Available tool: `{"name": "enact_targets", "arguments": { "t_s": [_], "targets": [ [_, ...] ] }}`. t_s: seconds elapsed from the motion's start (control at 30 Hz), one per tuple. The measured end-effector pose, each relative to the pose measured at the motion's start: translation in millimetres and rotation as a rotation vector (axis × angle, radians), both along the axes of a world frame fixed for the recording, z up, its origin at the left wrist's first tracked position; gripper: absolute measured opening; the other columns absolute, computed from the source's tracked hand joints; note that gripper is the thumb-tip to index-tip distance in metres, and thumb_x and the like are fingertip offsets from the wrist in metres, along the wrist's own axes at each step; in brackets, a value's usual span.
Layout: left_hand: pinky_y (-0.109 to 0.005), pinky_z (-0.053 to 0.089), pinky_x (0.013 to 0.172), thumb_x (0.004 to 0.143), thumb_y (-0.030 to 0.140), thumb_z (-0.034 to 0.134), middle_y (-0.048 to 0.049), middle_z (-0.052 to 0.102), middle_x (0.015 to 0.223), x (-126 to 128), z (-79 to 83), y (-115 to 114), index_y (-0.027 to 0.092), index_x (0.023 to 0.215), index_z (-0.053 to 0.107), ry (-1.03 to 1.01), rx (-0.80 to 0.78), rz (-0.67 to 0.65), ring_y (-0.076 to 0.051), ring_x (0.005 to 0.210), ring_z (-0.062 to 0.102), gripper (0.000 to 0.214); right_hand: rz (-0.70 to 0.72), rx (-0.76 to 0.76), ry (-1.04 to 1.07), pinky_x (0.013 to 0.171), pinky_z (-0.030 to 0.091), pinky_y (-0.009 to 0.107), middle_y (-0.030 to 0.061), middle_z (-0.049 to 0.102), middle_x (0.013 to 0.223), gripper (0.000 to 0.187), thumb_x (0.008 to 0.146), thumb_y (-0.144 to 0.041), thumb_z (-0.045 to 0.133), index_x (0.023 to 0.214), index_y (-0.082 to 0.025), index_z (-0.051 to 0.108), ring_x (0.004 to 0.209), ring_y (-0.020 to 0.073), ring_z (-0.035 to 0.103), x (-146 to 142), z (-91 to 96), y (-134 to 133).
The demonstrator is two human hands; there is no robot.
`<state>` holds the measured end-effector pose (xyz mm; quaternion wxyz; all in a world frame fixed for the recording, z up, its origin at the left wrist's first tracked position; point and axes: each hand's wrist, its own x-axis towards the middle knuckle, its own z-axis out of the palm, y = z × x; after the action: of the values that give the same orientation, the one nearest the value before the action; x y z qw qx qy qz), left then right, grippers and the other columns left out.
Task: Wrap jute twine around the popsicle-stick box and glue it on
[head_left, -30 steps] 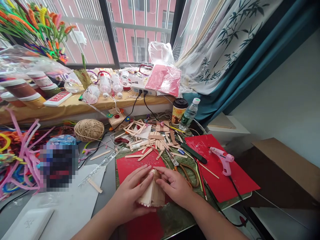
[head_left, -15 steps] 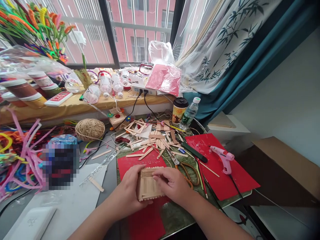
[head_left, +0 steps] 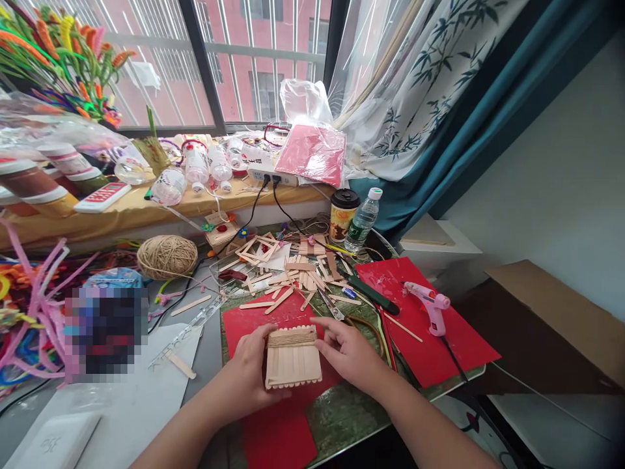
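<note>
A small box-like piece made of wooden craft sticks [head_left: 293, 366] is held over the red sheet, its scalloped stick ends showing along the top and bottom. Across its upper part runs a band of brown twine [head_left: 291, 337]. My left hand [head_left: 251, 365] grips its left side, thumb along the upper edge and fingers underneath. At the upper right corner is my right hand [head_left: 344, 348], with index finger and thumb apart beside the edge. Whether they touch the wood is hard to see.
Loose craft sticks [head_left: 307, 277] lie scattered behind the piece, beside scissors [head_left: 334, 306]. A pink glue gun [head_left: 430, 303] stands on a red sheet [head_left: 459, 348] at right. Farther back are a twine ball [head_left: 167, 256], a paper cup [head_left: 343, 218] and a water bottle [head_left: 364, 221].
My right hand has drawn back from the twine band to the right edge, and its fingers have spread. More of the piece's face shows now. My left hand keeps its grip.
</note>
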<state>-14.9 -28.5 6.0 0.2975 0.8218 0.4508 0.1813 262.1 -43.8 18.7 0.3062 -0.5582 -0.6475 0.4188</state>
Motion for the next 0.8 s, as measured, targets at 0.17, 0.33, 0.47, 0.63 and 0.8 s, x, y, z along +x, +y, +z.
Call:
{"name": "enact_targets", "arguments": {
  "t_s": [0.17, 0.33, 0.47, 0.63, 0.8],
  "targets": [
    [-0.053, 0.054, 0.107, 0.067, 0.035, 0.091, -0.0179, 0.055, 0.149, -3, -0.1, 4, 0.024, 0.155, 0.035, 0.01, 0.01, -0.005, -0.04, 0.135, 0.057, 0.105, 0.054, -0.025, 0.017, 0.07, 0.045, 0.027, -0.0016, 0.062, 0.077, 0.047, 0.102, -0.037, 0.058, 0.147, -0.023, 0.062, 0.073, 0.0166, 0.057, 5, -5.2, 5],
    [-0.056, 0.052, 0.108, 0.071, 0.036, 0.088, -0.0187, 0.053, 0.15, -4, 5.2, 4, 0.025, 0.156, 0.032, 0.035, -0.023, -0.011, -0.041, 0.135, 0.056, 0.102, 0.059, -0.055, 0.116, 0.074, 0.047, 0.029, -0.0006, 0.063, 0.08, 0.043, 0.102, -0.037, 0.059, 0.141, -0.023, 0.067, 0.075, 0.0169, 0.057, 5, -12.1, 10],
    [-0.058, 0.05, 0.112, 0.074, 0.04, 0.087, -0.0201, 0.042, 0.162, 3, 20.1, -7, 0.026, 0.163, 0.022, 0.075, -0.053, -0.017, -0.042, 0.146, 0.047, 0.112, 0.039, -0.08, 0.188, 0.072, 0.044, 0.027, -0.0031, 0.056, 0.076, 0.041, 0.101, -0.036, 0.061, 0.139, -0.023, 0.067, 0.071, 0.0151, 0.053, 4, -16.8, 10],
    [-0.062, 0.033, 0.123, 0.078, 0.042, 0.084, -0.0176, 0.031, 0.171, 34, 30.8, -24, 0.025, 0.168, 0.013, 0.129, 0.211, 0.023, -0.043, 0.155, 0.032, 0.117, 0.047, -0.089, 0.25, 0.068, 0.043, 0.026, -0.004, 0.053, 0.074, 0.039, 0.1, -0.035, 0.061, 0.136, -0.023, 0.069, 0.068, 0.0141, 0.049, 4, -18.9, 11],
    [-0.059, 0.037, 0.115, 0.082, 0.036, 0.079, -0.0176, 0.053, 0.156, 51, 23.0, -23, 0.021, 0.163, 0.034, 0.242, 0.314, -0.003, -0.042, 0.139, 0.05, 0.094, 0.061, -0.052, 0.249, 0.074, 0.047, 0.028, -0.0024, 0.057, 0.077, 0.038, 0.1, -0.035, 0.062, 0.135, -0.023, 0.07, 0.072, 0.0153, 0.053, 2, -22.0, 13]
  ]
}}
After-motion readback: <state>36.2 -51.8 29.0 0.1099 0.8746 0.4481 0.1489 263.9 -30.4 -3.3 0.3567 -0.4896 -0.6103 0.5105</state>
